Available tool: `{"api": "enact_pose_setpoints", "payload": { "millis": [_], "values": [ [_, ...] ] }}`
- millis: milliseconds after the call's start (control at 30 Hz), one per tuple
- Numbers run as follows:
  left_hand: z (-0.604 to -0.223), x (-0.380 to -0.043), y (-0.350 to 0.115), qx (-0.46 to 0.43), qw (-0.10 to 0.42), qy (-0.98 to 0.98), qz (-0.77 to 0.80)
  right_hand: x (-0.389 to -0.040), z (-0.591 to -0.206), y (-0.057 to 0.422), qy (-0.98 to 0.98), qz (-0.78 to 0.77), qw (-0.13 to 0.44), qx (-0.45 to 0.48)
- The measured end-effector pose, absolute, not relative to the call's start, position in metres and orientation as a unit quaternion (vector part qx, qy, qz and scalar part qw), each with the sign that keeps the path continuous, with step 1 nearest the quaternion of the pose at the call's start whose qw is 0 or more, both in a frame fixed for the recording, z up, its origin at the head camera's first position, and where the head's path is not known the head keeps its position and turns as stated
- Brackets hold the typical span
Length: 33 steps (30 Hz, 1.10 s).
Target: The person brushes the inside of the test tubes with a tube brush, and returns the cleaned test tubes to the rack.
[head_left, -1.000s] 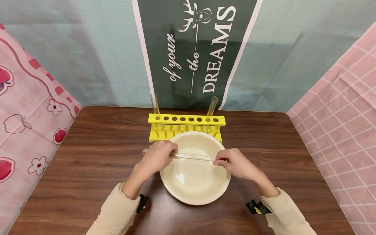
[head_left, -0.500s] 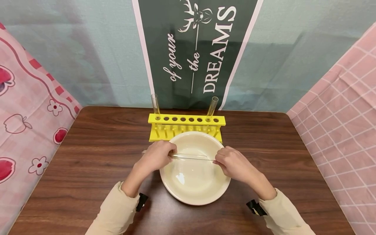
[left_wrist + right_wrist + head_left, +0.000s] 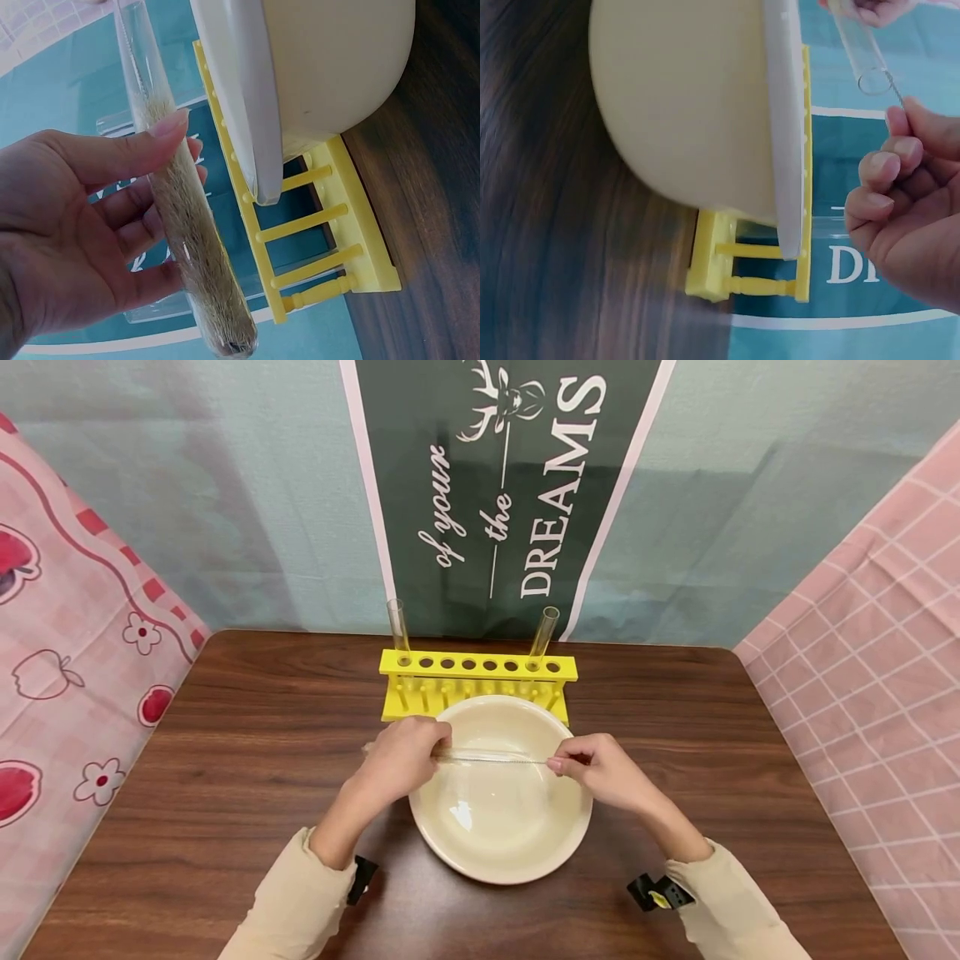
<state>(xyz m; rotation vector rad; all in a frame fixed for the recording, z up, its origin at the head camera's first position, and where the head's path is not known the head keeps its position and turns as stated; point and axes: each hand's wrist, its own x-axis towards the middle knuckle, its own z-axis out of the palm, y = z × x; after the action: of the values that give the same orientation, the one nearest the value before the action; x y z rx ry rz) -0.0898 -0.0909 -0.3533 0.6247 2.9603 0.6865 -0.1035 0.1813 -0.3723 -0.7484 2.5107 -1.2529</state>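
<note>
A clear glass test tube (image 3: pixel 142 67) lies nearly level above the cream bowl (image 3: pixel 491 839). My left hand (image 3: pixel 401 756) grips it near its closed end, thumb on one side and fingers on the other. Inside that end sits the bristle head of a test tube brush (image 3: pixel 199 232). From the tube's open mouth comes the brush's twisted wire handle (image 3: pixel 895 91). Thumb and index finger of my right hand (image 3: pixel 607 772) pinch this wire just outside the mouth, the other fingers curled in.
Behind the bowl stands a yellow test tube rack (image 3: pixel 480 667), its front partly covered by the bowl's rim. Two more glass tubes, a left one (image 3: pixel 399 631) and a right one (image 3: pixel 544 633), stand in it. Fabric (image 3: pixel 285 502) hangs behind the wooden table (image 3: pixel 247 727).
My right hand rolled over, then back, while still pinching the wire; it sits slightly higher in view now. My left hand and the tube stay almost in place. Bowl and rack are unmoved.
</note>
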Motion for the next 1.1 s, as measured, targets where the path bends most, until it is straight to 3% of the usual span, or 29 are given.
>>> {"api": "enact_pose_setpoints", "payload": {
  "millis": [167,500,800,1100],
  "values": [
    [-0.354,-0.087,-0.087,0.203,-0.013,0.957,0.209,-0.108,-0.369,0.181,0.824,-0.504,0.202,-0.163],
    [-0.36,-0.084,-0.084,0.218,-0.052,0.957,0.183,-0.114,-0.374,0.185,0.655,-0.685,0.306,-0.09],
    [-0.361,-0.084,-0.085,0.227,-0.087,0.956,0.163,-0.116,-0.377,0.189,0.566,-0.739,0.358,-0.076],
    [-0.363,-0.082,-0.085,0.218,-0.105,0.956,0.168,-0.118,-0.375,0.188,0.519,-0.778,0.354,-0.027]
  ]
}}
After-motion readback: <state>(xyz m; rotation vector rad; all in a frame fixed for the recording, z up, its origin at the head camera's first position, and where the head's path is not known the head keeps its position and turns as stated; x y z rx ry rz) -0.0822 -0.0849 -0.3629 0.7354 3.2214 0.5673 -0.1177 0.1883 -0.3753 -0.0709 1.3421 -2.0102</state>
